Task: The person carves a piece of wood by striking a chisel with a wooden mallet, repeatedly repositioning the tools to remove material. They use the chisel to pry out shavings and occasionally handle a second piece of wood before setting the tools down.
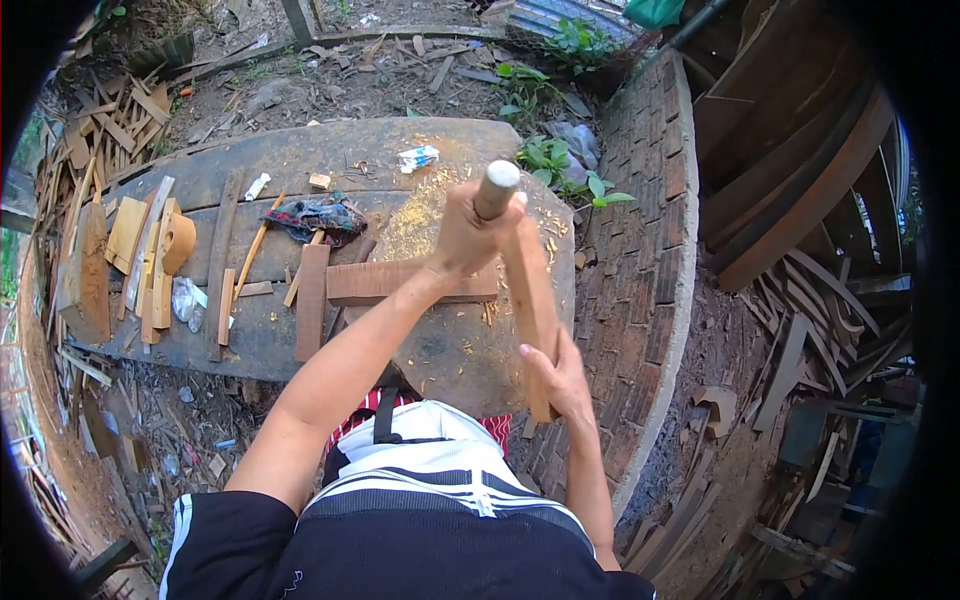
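My left hand (466, 240) is closed around a thick round rod (496, 190) whose pale end points up at the camera. Its fingers are beside the upper end of a long wooden piece (533, 300), and whether they touch it is unclear. Near the lower end of that piece, my right hand (566, 382) grips it, thumb across the front. The piece stands out over the right end of the workbench (455, 345). Left of it, a reddish-brown board (400, 282) lies on the bench, its right end close to the piece. Wood shavings (415, 222) are scattered behind the board.
A wooden crosspiece (312, 300), dark cloth (318, 218), a plastic bag (188, 302) and several wood strips lie on the bench's left part. A white packet (418, 158) is at the back. The low brick wall (640, 230) runs close along the right.
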The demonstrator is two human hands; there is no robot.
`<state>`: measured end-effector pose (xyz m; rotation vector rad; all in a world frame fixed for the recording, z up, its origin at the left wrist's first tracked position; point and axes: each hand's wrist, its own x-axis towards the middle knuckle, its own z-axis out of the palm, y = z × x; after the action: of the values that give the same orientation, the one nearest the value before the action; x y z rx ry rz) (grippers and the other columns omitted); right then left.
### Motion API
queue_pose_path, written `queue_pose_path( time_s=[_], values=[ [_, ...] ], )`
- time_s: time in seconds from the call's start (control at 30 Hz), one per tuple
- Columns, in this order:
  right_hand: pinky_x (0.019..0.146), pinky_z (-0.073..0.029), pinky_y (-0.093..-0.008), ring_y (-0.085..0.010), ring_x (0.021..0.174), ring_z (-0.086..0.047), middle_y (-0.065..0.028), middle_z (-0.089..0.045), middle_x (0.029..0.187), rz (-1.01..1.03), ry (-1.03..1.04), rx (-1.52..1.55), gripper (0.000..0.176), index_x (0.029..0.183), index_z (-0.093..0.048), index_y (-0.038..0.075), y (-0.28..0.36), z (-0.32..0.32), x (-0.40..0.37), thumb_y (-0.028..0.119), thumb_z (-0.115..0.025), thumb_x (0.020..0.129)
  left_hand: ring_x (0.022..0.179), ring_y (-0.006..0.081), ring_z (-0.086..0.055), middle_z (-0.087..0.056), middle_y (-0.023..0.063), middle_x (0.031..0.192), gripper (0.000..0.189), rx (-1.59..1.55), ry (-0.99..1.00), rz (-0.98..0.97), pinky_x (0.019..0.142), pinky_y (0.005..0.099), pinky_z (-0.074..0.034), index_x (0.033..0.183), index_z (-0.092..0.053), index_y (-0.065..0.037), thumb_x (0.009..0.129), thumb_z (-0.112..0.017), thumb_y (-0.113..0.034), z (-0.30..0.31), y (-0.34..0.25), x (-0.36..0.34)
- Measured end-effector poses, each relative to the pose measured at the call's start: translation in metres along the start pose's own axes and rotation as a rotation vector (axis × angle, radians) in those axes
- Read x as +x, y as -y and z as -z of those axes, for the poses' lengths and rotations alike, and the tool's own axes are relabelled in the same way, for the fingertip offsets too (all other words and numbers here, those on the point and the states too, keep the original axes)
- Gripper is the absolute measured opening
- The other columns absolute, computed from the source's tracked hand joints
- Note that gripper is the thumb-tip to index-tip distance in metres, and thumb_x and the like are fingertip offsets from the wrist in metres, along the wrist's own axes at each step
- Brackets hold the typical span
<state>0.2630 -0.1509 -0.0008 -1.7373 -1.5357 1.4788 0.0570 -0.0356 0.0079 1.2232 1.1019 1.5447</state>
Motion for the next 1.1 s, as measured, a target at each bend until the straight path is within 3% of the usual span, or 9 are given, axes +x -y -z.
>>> queue_pose_path(
  time_s=[0.13, 0.33, 0.4, 0.47, 0.57, 0.7, 0.87, 0.93, 1.1],
  values=[
    [0.075, -0.051, -0.0363, -0.0265, 0.082, -0.062, -0.018, -0.061, 0.089, 0.41, -0.42, 0.093, 0.051, 0.115, -0.05, -0.003, 0.07, 0.025, -0.016, 0.029, -0.067, 0.079, 0.056, 0.0078, -0.054, -0.058, 0.0073, 0.06, 0.006, 0.149, -0.037, -0.233, 0.05, 0.0286, -0.042, 0.08, -0.064, -0.004, 0.078, -0.068, -0.007, -0.026, -0.008, -0.006],
    [0.067, -0.051, -0.0304, -0.0208, 0.072, -0.062, -0.0139, -0.06, 0.08, 0.802, -0.456, 0.589, 0.054, 0.119, -0.046, -0.004, 0.107, 0.058, -0.048, 0.026, -0.065, 0.078, 0.055, 0.0233, -0.061, -0.061, 0.0117, 0.066, 0.008, 0.296, 0.107, -0.266, 0.05, 0.0323, -0.046, 0.082, -0.064, -0.007, 0.075, -0.065, -0.007, -0.048, 0.004, -0.019],
    [0.056, -0.051, -0.0266, -0.0162, 0.065, -0.06, -0.0112, -0.057, 0.075, 0.467, -0.357, -0.355, 0.059, 0.122, -0.042, -0.006, 0.093, 0.049, -0.036, 0.026, -0.065, 0.078, 0.057, 0.0292, -0.062, -0.06, 0.0132, 0.067, 0.008, 0.351, 0.084, -0.255, 0.051, 0.0342, -0.047, 0.081, -0.063, -0.009, 0.074, -0.065, -0.007, -0.05, 0.002, -0.019],
    [0.05, -0.05, -0.0252, -0.0133, 0.061, -0.058, -0.0096, -0.054, 0.071, 0.519, -0.375, -0.286, 0.061, 0.121, -0.042, -0.006, 0.086, 0.056, -0.035, 0.029, -0.066, 0.076, 0.061, 0.0346, -0.061, -0.06, 0.0137, 0.069, 0.008, 0.339, 0.082, -0.224, 0.052, 0.038, -0.047, 0.078, -0.061, -0.01, 0.071, -0.065, -0.007, -0.054, 0.003, -0.016],
    [0.056, -0.051, -0.0272, -0.015, 0.065, -0.057, -0.0095, -0.057, 0.08, 0.625, -0.426, 0.56, 0.061, 0.118, -0.049, -0.006, 0.103, 0.071, -0.054, 0.031, -0.066, 0.073, 0.061, 0.0313, -0.062, -0.06, 0.0102, 0.066, 0.01, 0.412, 0.114, -0.23, 0.051, 0.0396, -0.047, 0.074, -0.058, -0.012, 0.069, -0.066, -0.011, -0.062, 0.009, -0.022],
    [0.056, -0.05, -0.0257, -0.0149, 0.065, -0.057, -0.0105, -0.056, 0.085, 0.412, -0.59, -0.261, 0.063, 0.114, -0.051, -0.005, 0.081, 0.04, -0.025, 0.037, -0.065, 0.07, 0.06, 0.0304, -0.062, -0.059, 0.0078, 0.063, 0.014, 0.492, 0.152, -0.246, 0.051, 0.0412, -0.047, 0.07, -0.053, -0.013, 0.069, -0.067, -0.016, -0.068, 0.011, -0.016],
    [0.056, -0.05, -0.0262, -0.0156, 0.062, -0.059, -0.0111, -0.056, 0.084, 0.229, -0.47, 0.157, 0.059, 0.119, -0.047, -0.003, 0.071, 0.065, -0.044, 0.039, -0.06, 0.078, 0.059, 0.0305, -0.062, -0.059, 0.0078, 0.061, 0.015, 0.466, 0.195, -0.239, 0.051, 0.0418, -0.047, 0.07, -0.052, -0.013, 0.069, -0.067, -0.017, -0.067, 0.013, -0.023],
    [0.056, -0.05, -0.0267, -0.0163, 0.062, -0.059, -0.0113, -0.056, 0.085, 0.66, -0.557, 0.616, 0.058, 0.121, -0.046, -0.002, 0.076, 0.057, -0.04, 0.038, -0.058, 0.082, 0.06, 0.0304, -0.062, -0.059, 0.0082, 0.062, 0.014, 0.492, 0.227, -0.244, 0.051, 0.0419, -0.048, 0.071, -0.054, -0.014, 0.07, -0.067, -0.017, -0.071, 0.013, -0.022],
    [0.056, -0.048, -0.0243, -0.0154, 0.066, -0.056, -0.0117, -0.055, 0.089, 0.238, -0.436, -0.046, 0.064, 0.129, -0.04, -0.002, 0.052, 0.05, -0.031, 0.035, -0.059, 0.081, 0.059, 0.0302, -0.063, -0.061, 0.0074, 0.062, 0.012, 0.519, 0.26, -0.179, 0.052, 0.042, -0.048, 0.073, -0.056, -0.015, 0.07, -0.066, -0.02, -0.072, 0.014, -0.013]
  ],
)
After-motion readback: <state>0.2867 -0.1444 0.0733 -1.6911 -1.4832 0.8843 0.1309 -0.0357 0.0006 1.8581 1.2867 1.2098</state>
